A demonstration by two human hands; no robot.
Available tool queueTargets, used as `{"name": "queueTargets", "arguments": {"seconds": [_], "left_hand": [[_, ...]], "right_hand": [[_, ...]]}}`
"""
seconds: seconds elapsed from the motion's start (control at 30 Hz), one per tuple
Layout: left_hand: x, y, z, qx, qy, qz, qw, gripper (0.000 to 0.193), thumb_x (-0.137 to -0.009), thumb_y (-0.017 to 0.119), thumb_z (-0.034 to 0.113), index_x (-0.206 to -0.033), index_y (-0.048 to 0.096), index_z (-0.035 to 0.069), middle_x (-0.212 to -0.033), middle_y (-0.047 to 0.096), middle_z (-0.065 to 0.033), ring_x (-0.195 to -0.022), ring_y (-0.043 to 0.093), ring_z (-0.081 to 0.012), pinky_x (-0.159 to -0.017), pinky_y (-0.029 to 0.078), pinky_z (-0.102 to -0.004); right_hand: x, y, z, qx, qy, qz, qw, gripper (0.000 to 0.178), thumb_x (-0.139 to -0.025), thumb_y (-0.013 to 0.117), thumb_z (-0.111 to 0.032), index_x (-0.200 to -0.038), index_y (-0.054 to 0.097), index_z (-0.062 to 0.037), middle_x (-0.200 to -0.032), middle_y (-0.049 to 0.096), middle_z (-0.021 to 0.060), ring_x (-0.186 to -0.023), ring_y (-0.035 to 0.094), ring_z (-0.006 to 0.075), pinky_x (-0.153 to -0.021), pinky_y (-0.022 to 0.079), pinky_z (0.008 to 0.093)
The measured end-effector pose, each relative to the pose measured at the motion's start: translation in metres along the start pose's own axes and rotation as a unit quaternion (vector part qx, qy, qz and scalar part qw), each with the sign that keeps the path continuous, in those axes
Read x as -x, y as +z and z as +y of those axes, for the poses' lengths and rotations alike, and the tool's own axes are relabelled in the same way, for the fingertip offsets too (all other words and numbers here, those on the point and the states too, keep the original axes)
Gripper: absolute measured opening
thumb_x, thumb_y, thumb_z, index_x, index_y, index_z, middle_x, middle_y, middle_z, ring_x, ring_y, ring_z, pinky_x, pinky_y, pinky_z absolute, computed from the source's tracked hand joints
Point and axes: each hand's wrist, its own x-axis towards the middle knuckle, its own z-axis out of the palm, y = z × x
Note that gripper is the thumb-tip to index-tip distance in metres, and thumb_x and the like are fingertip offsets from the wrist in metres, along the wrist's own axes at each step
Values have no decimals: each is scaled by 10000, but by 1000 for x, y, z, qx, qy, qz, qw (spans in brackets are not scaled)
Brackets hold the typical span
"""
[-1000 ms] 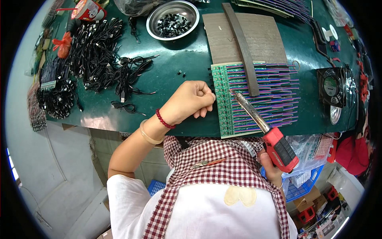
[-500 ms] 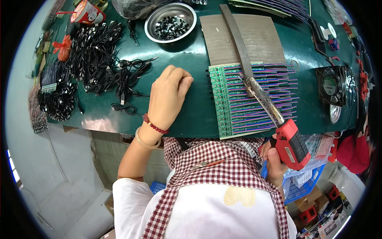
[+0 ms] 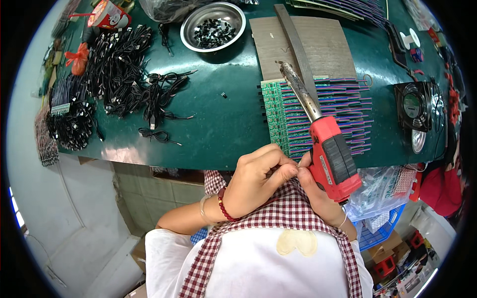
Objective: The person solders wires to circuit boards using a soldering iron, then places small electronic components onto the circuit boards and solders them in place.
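Observation:
My right hand (image 3: 320, 197) is closed around a red-and-black soldering gun (image 3: 334, 156), whose metal barrel points up and away to the left. The gun's tip hangs over the top edge of a green circuit-board panel (image 3: 278, 116) with rows of thin coloured wires. My left hand (image 3: 261, 174) is pinched at the table's near edge, its fingertips meeting the right thumb and finger. Whatever lies between the fingertips is too small to make out. A small black connector-like piece (image 3: 223, 95) lies alone on the green table (image 3: 208, 129).
A steel bowl (image 3: 212, 47) holds many small black parts. Black cables (image 3: 119, 74) are heaped at the left, near a red cup (image 3: 108, 16). A flat metal bar (image 3: 297, 49) lies across a brown board (image 3: 323, 39). A small fan (image 3: 413, 107) stands at the right.
My left hand has moved from mid-table down and right to meet my right hand. The soldering gun has shifted up and left. The small black piece now shows where the left hand was.

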Motion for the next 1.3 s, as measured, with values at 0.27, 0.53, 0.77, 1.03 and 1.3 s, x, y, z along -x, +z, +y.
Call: {"name": "queueTargets", "arguments": {"seconds": [0.27, 0.53, 0.77, 1.03, 1.3], "left_hand": [[0, -6, -2, 50, -48, -51, 996, 133, -847, 629, 99, -797, 598, -19, -746, 588, -117, -647, 581, -231, -576, 456, -307], [-4, -15, 7, -35, 10, -80, 996, 85, -796, 634, 38, -841, 594, -21, -760, 606, -128, -654, 609, -242, -569, 471, -316], [-16, -28, 2, -75, 2, -150, 986, 77, -738, 609, -25, -813, 588, -21, -720, 619, -106, -588, 598, -147, -502, 456, -246], [-49, -56, -44, 89, -246, -124, 957, 131, -862, 571, 97, -788, 551, -9, -647, 542, 7, -521, 464, -30, -462, 363, -178], [-55, -56, -45, 95, -278, -134, 946, 128, -853, 577, 96, -774, 547, 1, -619, 536, -2, -493, 451, -43, -447, 344, -180]], "right_hand": [[0, -3, 6, 37, -35, -16, 999, 439, -800, 670, -43, -1151, 411, 0, -869, 585, 57, -750, 598, 126, -671, 482, 261], [4, -5, 8, 38, 21, -34, 998, 433, -790, 673, -46, -1156, 448, 6, -900, 600, 72, -773, 608, 139, -691, 487, 263], [2, -9, 8, 88, -30, -55, 994, 443, -790, 681, -54, -1165, 452, 3, -912, 604, 73, -779, 605, 140, -706, 484, 262], [33, -42, 16, -6, 1, 41, 999, 281, -884, 593, -192, -1048, 515, 23, -692, 508, 61, -620, 493, 137, -580, 435, 290], [61, -62, 42, 4, 67, 23, 997, 170, -812, 670, -165, -873, 608, -19, -778, 577, 45, -671, 547, 145, -596, 432, 273]]}}
